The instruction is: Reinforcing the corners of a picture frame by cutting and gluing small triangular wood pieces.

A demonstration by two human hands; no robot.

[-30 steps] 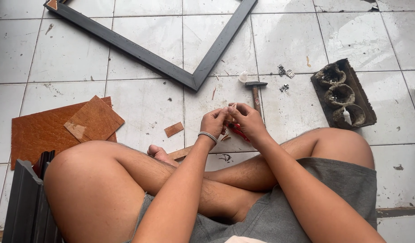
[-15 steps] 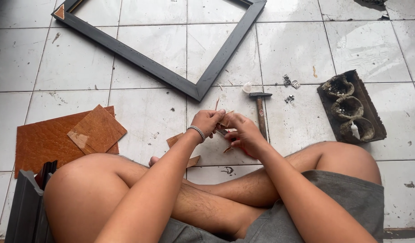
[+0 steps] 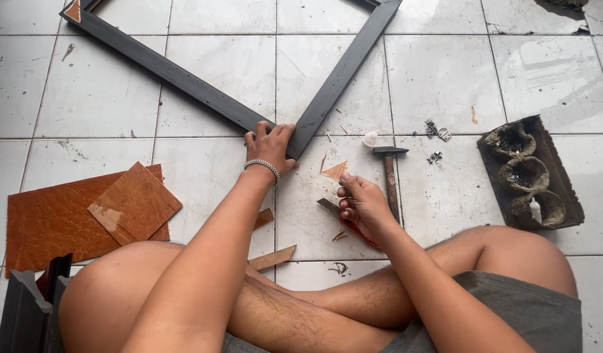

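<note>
Two hands: both busy at the near corner of the dark picture frame [image 3: 216, 98], which lies flat on the white tiled floor [image 3: 445, 85], its corner pointing toward the person
Left hand [image 3: 270, 145]: fingers closed over the frame's corner joint, pressing it to the floor; a beaded bracelet [image 3: 263, 165] sits on the wrist
Right hand [image 3: 361, 204]: thumb and fingertips pinched on a small triangular piece of brown board [image 3: 336, 171], held just right of the corner and apart from it; a thin tool with a red part [image 3: 346, 219] lies under the palm, and whether it is held I cannot tell
Step, as I judge it: steadying the corner while the triangle is brought toward it; the next move calls for setting the piece squarely across the joint without letting the frame slip
Nearby: a hammer [image 3: 387, 173] just right of the right hand; small metal fittings [image 3: 437, 131] farther right; a dark moulded tray [image 3: 530, 173] at far right
Left side: brown board sheets [image 3: 85, 216] on the floor; frame offcuts [image 3: 27, 314] at the near left edge
</note>
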